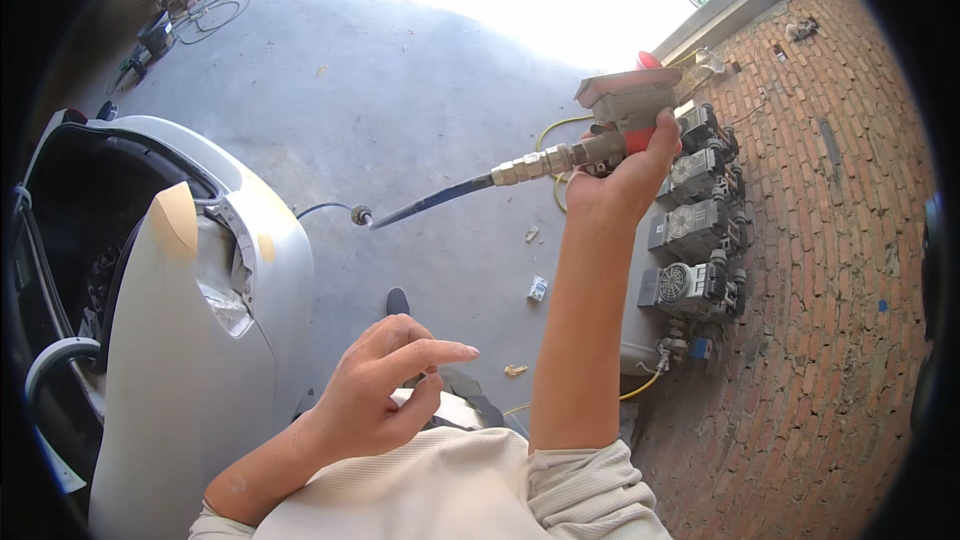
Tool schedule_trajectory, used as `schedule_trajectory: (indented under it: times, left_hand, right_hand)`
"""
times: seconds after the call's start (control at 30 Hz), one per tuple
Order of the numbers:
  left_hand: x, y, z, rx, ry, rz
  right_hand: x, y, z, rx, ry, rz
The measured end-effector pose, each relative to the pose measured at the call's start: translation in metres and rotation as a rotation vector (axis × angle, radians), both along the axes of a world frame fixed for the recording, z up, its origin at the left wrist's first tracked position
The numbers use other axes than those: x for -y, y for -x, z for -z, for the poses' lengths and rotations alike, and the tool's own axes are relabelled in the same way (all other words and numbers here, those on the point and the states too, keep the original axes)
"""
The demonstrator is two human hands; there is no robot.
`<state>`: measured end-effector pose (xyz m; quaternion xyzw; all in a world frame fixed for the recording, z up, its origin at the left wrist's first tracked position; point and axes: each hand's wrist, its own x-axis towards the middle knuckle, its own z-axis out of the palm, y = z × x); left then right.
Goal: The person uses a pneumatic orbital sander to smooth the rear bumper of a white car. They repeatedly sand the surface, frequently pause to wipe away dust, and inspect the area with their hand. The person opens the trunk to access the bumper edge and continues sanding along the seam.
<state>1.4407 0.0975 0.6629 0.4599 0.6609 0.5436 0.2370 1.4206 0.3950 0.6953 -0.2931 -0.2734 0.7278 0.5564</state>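
My right hand (622, 178) is raised at arm's length, its fingers wrapped round a red and grey air sander (640, 98). The sander is turned so its flat pad shows along the upper side. A brass-coloured coupling (535, 164) joins it to a dark air hose (432, 201), which runs down and left toward the car. My left hand (385, 380) hovers low in front of my body, holding nothing visible. Its index finger points right, the thumb stands apart, and the other fingers are partly curled. Left of it is a silver car body panel (180, 360) with beige filler patches.
Several grey compressor motors (690, 225) sit in a row along a brick wall (820, 280). A yellow hose (640, 392) lies near them. Small litter, including a crumpled packet (538, 288), lies on the grey floor (400, 80). Coiled cables (212, 15) are at the far left.
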Motion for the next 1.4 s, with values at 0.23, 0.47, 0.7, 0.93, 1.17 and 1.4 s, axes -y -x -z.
schedule_trajectory:
  times: [0.23,0.47,0.7,0.93,1.17,1.4]
  left_hand:
    - [-0.12,0.139,-0.023,-0.096,-0.008,0.007]
    - [-0.204,0.242,0.003,-0.106,0.08,-0.084]
    - [-0.268,0.342,0.051,0.008,0.214,-0.346]
    - [-0.268,0.405,0.086,0.236,0.247,-0.618]
    - [-0.195,0.438,0.143,0.786,0.262,-0.58]
    - [-0.025,0.39,0.118,0.064,0.754,-1.392]
  right_hand:
    - [-0.061,0.149,0.017,0.082,0.089,-0.092]
    - [-0.112,0.304,0.057,0.155,0.052,-0.236]
    - [-0.144,0.456,0.122,0.216,-0.012,-0.4]
    - [-0.107,0.55,0.192,0.487,-0.074,-0.581]
    - [-0.051,0.606,0.265,0.621,-0.353,-0.866]
    - [0.03,0.607,0.301,0.415,-1.24,-1.505]
